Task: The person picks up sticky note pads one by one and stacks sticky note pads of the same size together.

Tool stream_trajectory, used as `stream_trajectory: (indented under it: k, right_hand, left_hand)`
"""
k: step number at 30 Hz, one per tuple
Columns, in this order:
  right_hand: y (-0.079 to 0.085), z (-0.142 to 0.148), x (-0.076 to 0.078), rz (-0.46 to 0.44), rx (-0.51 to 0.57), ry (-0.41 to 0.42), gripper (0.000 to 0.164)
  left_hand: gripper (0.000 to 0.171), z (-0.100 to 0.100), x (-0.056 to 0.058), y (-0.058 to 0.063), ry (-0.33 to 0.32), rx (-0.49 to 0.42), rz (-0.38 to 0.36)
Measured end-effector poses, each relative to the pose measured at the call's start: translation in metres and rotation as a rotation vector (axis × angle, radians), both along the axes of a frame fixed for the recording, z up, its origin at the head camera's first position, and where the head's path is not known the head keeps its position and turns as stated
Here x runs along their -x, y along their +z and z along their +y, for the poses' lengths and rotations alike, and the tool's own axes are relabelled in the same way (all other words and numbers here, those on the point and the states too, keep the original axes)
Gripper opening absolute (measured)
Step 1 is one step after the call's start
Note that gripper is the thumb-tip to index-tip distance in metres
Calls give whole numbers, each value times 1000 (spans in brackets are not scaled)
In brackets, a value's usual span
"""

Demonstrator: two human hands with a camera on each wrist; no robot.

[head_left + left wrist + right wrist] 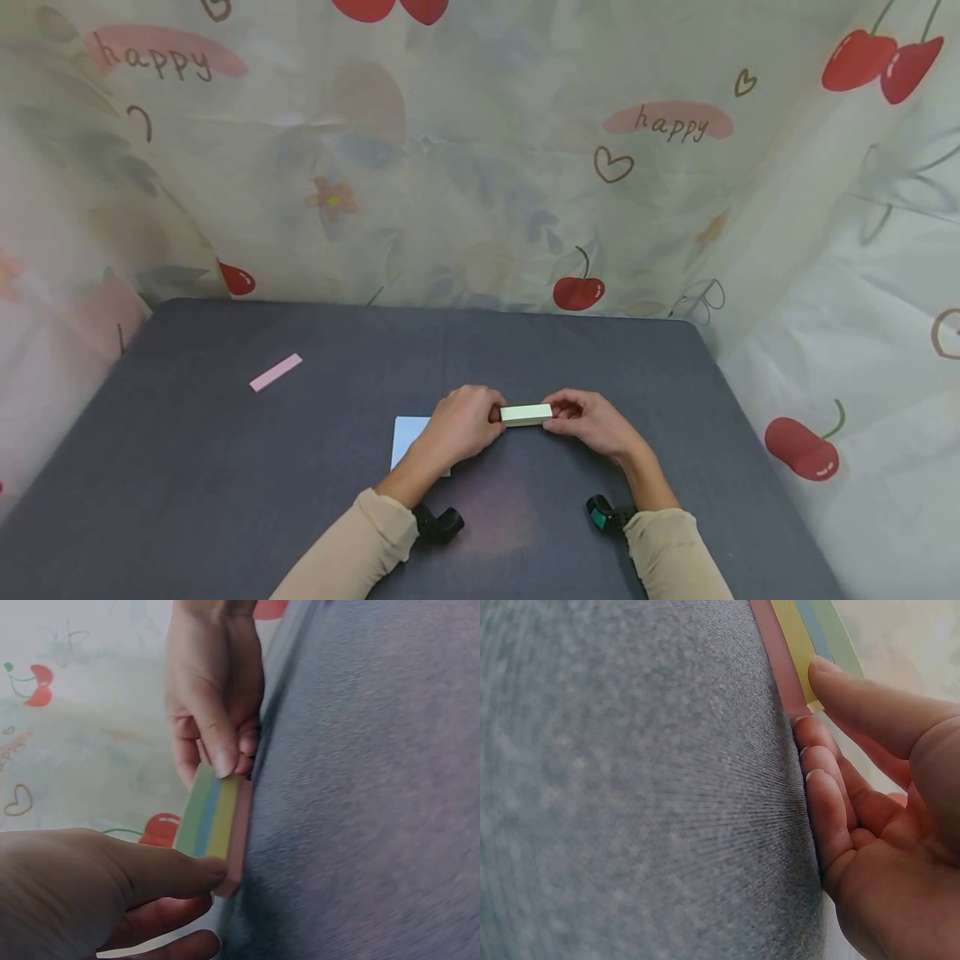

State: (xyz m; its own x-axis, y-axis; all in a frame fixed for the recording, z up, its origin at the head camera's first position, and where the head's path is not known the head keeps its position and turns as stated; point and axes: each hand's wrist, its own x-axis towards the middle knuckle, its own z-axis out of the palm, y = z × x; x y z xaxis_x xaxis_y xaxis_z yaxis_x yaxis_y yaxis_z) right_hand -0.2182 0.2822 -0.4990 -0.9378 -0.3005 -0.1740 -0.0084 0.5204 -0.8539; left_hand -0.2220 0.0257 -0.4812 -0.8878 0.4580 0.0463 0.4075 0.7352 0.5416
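A narrow block of sticky notes (527, 414) lies between my two hands, close to the table surface. In the left wrist view, the block (217, 817) shows green, blue, yellow and pink layers side by side. My left hand (463, 423) pinches its left end, the thumb pressing along the layers. At the other end my right hand (592, 423) holds it, with the thumb (877, 705) on the yellow and blue layers and the other fingers curled by the table. The fingertips behind the block are partly hidden.
A pink strip (276, 372) lies at the left back of the dark grey table (187, 467). Partly under my left forearm is a light blue sheet (405, 435). A patterned curtain (480, 167) hangs behind the table and along its sides.
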Motion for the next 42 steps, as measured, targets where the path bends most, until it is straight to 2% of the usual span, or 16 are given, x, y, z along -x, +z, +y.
stream_trajectory:
  k: [9, 13, 16, 22, 28, 34, 42]
  right_hand:
    - [0, -2, -1, 3, -4, -2, 33]
    - [1, -2, -1, -2, -17, -2, 32]
    - [2, -3, -2, -6, -26, -7, 31]
    - [2, -4, -1, -4, -35, -15, 31]
    - [1, -5, -1, 1, -34, -2, 31]
    - [3, -6, -3, 5, -47, -3, 31]
    - [2, -6, -2, 12, -66, -11, 31]
  left_hand:
    - [35, -16, 4, 13, 51, -50, -42]
    - [38, -27, 8, 20, 68, -71, -44]
    - [38, -39, 11, 24, 105, -89, -30]
    - [39, -73, 20, 34, 214, -148, 6]
    - [42, -114, 32, 40, 269, -201, 71]
    - [45, -149, 39, 40, 335, -216, 131]
    - [55, -189, 40, 36, 457, -205, 153]
